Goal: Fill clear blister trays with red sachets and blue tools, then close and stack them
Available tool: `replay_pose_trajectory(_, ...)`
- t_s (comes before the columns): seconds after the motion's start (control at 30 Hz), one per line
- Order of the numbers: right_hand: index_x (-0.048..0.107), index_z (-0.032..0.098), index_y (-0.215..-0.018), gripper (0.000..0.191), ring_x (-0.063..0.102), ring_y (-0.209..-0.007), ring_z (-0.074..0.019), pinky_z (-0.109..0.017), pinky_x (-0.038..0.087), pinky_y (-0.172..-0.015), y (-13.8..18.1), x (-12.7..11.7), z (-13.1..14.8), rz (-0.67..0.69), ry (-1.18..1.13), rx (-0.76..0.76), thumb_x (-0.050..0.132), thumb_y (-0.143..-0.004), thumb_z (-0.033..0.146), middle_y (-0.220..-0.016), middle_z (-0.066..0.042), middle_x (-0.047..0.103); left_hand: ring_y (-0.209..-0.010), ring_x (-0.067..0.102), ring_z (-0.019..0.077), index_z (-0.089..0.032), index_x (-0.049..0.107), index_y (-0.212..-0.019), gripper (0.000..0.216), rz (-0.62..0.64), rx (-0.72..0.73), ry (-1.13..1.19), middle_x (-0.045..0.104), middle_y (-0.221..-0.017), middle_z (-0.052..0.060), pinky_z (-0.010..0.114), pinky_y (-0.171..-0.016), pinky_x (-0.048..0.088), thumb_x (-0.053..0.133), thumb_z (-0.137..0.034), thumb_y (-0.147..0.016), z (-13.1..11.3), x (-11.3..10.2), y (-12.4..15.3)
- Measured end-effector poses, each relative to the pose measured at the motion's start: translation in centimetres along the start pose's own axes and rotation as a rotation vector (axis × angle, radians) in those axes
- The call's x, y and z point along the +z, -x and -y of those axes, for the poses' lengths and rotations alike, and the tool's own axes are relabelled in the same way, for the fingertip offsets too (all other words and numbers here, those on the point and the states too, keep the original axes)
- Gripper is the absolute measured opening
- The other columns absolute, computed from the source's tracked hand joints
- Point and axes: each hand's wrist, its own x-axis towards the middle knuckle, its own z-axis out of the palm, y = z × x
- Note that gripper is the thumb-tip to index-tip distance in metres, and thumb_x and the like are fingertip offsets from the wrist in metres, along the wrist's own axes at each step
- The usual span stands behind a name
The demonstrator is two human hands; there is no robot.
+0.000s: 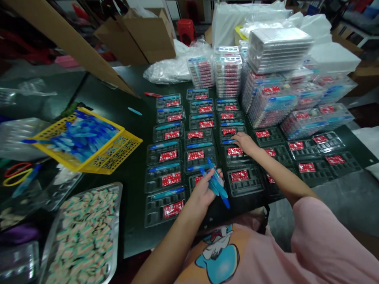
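Observation:
Rows of clear plastic trays (166, 175) with red labels cover the dark table (130, 118). Those on the left and centre each hold a blue pen. My left hand (207, 187) is closed around a bundle of several blue pens (217, 182), held just above the front trays. My right hand (244, 142) reaches forward, fingers pressed down on a blue pen (228, 141) at a tray in the third column. Trays to the right (306, 152) hold only red labels.
A yellow basket (89, 144) of blue pens sits at left, with a tray of striped erasers (85, 232) in front of it. Stacks of filled packs (266, 83) stand at the back right. Cardboard boxes (142, 35) and plastic bags are behind.

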Motion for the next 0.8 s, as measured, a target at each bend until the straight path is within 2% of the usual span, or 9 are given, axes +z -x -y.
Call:
replay_pose_trajectory(0.07, 0.069, 0.015, -0.1, 0.014, 0.061, -0.089, -0.0182, -0.031, 0.045, -0.084, 2.0, 0.2, 2.6, 0.015, -0.232, 0.03, 0.062, -0.088, 0.016, -0.093, -0.007, 0.068, -0.055, 0.066, 0.0134, -0.015, 0.061, -0.095, 0.013, 0.004, 0.038, -0.059, 0.07, -0.075, 0.003, 0.024, -0.052, 0.053, 0.067, -0.014, -0.084, 0.6, -0.3, 0.1)
replay_pose_trajectory(0.17, 0.063, 0.016, -0.11, 0.027, 0.061, -0.071, -0.0148, -0.027, 0.045, -0.071, 6.7, 1.0, 6.9, 0.204, -0.663, 0.1, 0.063, -0.089, 0.033, -0.076, 0.0, 0.068, -0.051, 0.062, 0.0107, -0.014, 0.063, -0.091, 0.019, 0.056, 0.069, -0.18, 0.07, -0.072, 0.002, 0.021, -0.05, 0.051, 0.076, -0.018, -0.077, 2.2, -1.2, 0.6)
replay_pose_trajectory(0.23, 0.061, 0.017, -0.11, 0.031, 0.06, -0.067, -0.0138, -0.026, 0.045, -0.068, 10.2, 1.6, 9.0, 0.289, -0.9, 0.183, 0.062, -0.088, 0.039, -0.07, 0.002, 0.065, -0.054, 0.062, 0.0103, -0.013, 0.065, -0.088, 0.026, 0.109, 0.054, -0.268, 0.069, -0.07, 0.001, 0.019, -0.052, 0.051, 0.082, -0.022, -0.071, 3.6, -2.2, 1.3)
replay_pose_trajectory(0.3, 0.062, 0.017, -0.104, 0.032, 0.059, -0.068, -0.0131, -0.026, 0.045, -0.069, 13.2, 2.0, 10.4, 0.31, -1.071, 0.285, 0.064, -0.086, 0.042, -0.071, 0.002, 0.064, -0.059, 0.063, 0.011, -0.013, 0.066, -0.089, 0.034, 0.162, 0.029, -0.345, 0.069, -0.072, 0.002, 0.019, -0.056, 0.051, 0.086, -0.026, -0.065, 4.8, -3.3, 2.1)
replay_pose_trajectory(0.43, 0.064, 0.018, -0.103, 0.036, 0.059, -0.08, -0.0132, -0.026, 0.045, -0.075, 17.3, 2.3, 12.1, 0.258, -1.337, 0.457, 0.072, -0.08, 0.044, -0.089, -0.001, 0.066, -0.069, 0.067, 0.0153, -0.015, 0.064, -0.109, 0.054, 0.224, -0.04, -0.441, 0.072, -0.084, 0.005, 0.026, -0.068, 0.054, 0.088, -0.03, -0.063, 6.3, -5.1, 3.7)
replay_pose_trajectory(0.57, 0.063, 0.019, -0.103, 0.038, 0.056, -0.076, -0.0103, -0.023, 0.042, -0.069, 19.3, 2.6, 14.0, 0.211, -1.552, 0.617, 0.077, -0.076, 0.041, -0.096, -0.002, 0.067, -0.082, 0.069, 0.0212, -0.019, 0.057, -0.125, 0.068, 0.29, -0.091, -0.508, 0.073, -0.1, 0.009, 0.033, -0.077, 0.054, 0.087, -0.029, -0.065, 6.7, -6.3, 5.6)
replay_pose_trajectory(0.7, 0.062, 0.018, -0.099, 0.037, 0.058, -0.075, -0.0119, -0.024, 0.043, -0.066, 20.3, 3.1, 15.6, 0.184, -1.632, 0.733, 0.078, -0.074, 0.041, -0.094, -0.003, 0.067, -0.072, 0.068, 0.0178, -0.022, 0.051, -0.135, 0.073, 0.354, -0.175, -0.523, 0.072, -0.099, 0.009, 0.031, -0.069, 0.054, 0.083, -0.028, -0.069, 6.6, -6.8, 7.3)
replay_pose_trajectory(0.8, 0.062, 0.02, -0.096, 0.033, 0.059, -0.075, -0.0137, -0.027, 0.046, -0.069, 19.6, 2.5, 14.8, 0.059, -1.569, 0.725, 0.076, -0.076, 0.042, -0.088, -0.002, 0.066, -0.068, 0.066, 0.0153, -0.024, 0.048, -0.136, 0.071, 0.296, -0.211, -0.466, 0.071, -0.106, 0.009, 0.029, -0.063, 0.054, 0.08, -0.023, -0.072, 6.4, -6.7, 7.4)
